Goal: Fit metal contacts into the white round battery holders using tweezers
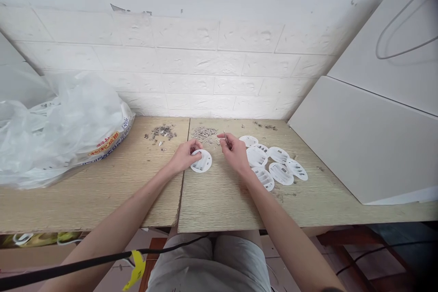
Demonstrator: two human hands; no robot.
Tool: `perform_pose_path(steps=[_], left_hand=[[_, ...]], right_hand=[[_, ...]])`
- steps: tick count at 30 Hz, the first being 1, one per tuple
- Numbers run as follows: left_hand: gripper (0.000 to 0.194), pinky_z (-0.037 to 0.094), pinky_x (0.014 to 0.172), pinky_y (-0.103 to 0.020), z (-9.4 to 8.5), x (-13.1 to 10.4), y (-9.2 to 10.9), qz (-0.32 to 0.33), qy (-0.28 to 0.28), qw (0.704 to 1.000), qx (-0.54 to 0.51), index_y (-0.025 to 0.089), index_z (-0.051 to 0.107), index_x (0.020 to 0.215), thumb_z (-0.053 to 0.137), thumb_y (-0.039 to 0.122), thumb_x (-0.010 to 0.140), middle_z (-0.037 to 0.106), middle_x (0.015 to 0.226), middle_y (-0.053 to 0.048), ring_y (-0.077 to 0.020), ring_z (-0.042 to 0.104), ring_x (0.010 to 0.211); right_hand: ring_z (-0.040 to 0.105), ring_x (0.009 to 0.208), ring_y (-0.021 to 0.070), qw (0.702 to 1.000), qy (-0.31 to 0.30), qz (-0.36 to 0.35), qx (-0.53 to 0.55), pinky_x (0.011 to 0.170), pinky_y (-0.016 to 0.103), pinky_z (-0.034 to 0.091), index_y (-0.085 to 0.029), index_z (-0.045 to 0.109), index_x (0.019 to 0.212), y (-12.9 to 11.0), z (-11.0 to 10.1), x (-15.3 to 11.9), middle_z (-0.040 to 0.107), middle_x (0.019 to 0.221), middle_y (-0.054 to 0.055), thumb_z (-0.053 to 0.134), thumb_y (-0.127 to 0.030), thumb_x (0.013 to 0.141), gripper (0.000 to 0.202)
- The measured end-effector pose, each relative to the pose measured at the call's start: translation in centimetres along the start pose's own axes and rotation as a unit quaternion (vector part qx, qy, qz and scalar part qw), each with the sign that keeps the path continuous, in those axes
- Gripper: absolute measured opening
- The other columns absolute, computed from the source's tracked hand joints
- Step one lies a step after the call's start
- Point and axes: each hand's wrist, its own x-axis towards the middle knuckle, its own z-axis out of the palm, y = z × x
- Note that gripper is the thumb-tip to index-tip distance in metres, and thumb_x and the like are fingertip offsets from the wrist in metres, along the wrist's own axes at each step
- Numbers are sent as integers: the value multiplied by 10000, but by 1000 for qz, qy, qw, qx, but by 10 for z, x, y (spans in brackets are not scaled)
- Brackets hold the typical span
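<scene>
My left hand (185, 156) has its fingers closed at the upper left edge of a white round plastic disc (205, 162) lying on the table. The disc has slots, with small dark strips in it. My right hand (236, 154), just to the right, pinches a thin pointed metal tool (225, 135); its exact kind is too small to make out. Beyond both hands is a heap of small metal pieces (204, 133). Several more slotted white discs (281, 173) lie overlapping to the right of my right hand.
A large translucent plastic bag (68, 123) fills the table's left side. Another pile of small metal parts (164, 132) lies near it. A seam splits the wooden tabletop (215, 205). White panels (369, 141) stand at right. A black cable (102, 262) crosses below the table edge.
</scene>
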Motion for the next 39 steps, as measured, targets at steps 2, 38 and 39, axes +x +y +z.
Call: perform_pose_path(steps=[2, 38, 39], left_hand=[[215, 382, 561, -217, 0, 0, -2, 0, 1, 1000, -2, 170, 524, 868, 541, 183, 654, 546, 687, 36, -100, 491, 598], [241, 407, 682, -284, -3, -3, 8, 16, 48, 979, 196, 173, 637, 894, 433, 268, 807, 657, 856, -32, -178, 563, 764], [263, 416, 702, -282, -3, -4, 9, 16, 50, 982, 182, 176, 636, 953, 437, 254, 800, 666, 905, -31, -177, 573, 791]], right_hand=[[424, 487, 110, 1000, 10, -5, -13, 523, 221, 346, -169, 637, 1021, 1, -4, 2, 488, 539, -34, 421, -300, 852, 304], [601, 715, 170, 939, -133, -98, -301, 603, 238, 329, -264, 716, 933, 0, -19, -2, 712, 786, 18, 452, -117, 756, 351], [586, 683, 162, 940, -140, -112, -289, 594, 234, 321, -253, 717, 902, 0, -18, -3, 698, 741, 15, 450, -108, 746, 341]])
